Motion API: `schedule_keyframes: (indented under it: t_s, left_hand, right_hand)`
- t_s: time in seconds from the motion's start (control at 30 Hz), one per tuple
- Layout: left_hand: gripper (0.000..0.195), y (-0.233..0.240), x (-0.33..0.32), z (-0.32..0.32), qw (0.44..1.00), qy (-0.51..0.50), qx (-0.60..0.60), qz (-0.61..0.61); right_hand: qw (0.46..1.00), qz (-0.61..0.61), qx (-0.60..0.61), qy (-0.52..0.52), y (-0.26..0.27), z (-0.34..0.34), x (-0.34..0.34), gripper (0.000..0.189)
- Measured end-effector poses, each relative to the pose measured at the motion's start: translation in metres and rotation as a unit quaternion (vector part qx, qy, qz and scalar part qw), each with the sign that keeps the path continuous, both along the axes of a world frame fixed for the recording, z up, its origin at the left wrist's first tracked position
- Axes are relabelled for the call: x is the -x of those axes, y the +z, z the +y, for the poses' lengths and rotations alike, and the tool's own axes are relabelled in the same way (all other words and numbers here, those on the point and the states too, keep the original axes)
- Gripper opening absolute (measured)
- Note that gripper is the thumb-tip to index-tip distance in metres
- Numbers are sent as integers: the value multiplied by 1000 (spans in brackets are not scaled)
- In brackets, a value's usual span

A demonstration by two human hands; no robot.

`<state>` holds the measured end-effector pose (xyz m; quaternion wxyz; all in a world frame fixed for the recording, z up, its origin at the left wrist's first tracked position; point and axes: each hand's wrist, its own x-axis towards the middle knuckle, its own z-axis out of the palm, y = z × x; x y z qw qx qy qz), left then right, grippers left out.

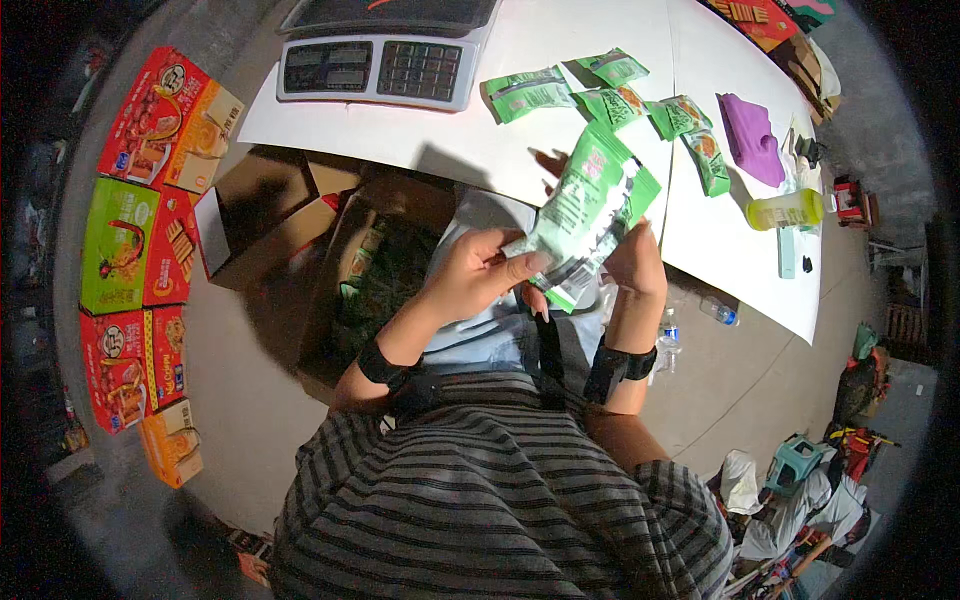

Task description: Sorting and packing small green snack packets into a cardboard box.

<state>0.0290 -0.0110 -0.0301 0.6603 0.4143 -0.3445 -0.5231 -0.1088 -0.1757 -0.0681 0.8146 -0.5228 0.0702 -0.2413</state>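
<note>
Between my hands, over the front edge of the white table [390, 135], is a green snack packet [589, 202] with its printed back and silver seam facing up. My left hand [487, 274] pinches its lower left corner between thumb and fingers. On the packet's right side is my right hand [636, 259], its fingers partly hidden behind the packet. Several smaller-looking green packets lie beyond on the table, among them one at the left [529, 94], one in the middle [613, 107] and one at the right [706, 161].
A digital scale [375, 71] stands at the table's far left. Purple cloth [750, 140] and a yellow-green bottle [784, 210] lie at the right. Below the table's left edge is an open cardboard box [322, 341] with packets inside. Printed cartons [120, 244] line the floor at left; plastic bottles [667, 341] are under the table.
</note>
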Motion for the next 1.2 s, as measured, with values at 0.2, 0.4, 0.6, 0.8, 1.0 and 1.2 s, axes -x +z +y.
schedule_keyframes:
  t_s: [0.2, 0.4, 0.6, 0.8, 1.0, 1.2]
  left_hand:
    - [25, -3, 10, 8, 998, -28, -11, -58]
    - [27, -20, 19, 10, 999, -34, -8, -25]
    - [30, -23, 17, 12, 994, -22, -44, -98]
    - [29, -23, 19, 11, 999, -22, -24, -34]
    - [34, -42, 5, 21, 949, -177, 59, 254]
    - [50, -53, 27, 19, 788, -235, 109, 559]
  right_hand:
    - [993, 51, -34, -97, 48, 10, -9, 36]
    - [989, 62, -27, -130, 40, 6, -7, 37]
    - [990, 49, 27, -126, 43, 8, -8, 41]
    - [966, 52, 173, -186, 53, 16, -14, 43]
    - [987, -20, 143, -64, 54, 12, -22, 97]
    - [972, -126, 196, 38, 46, 9, -20, 115]
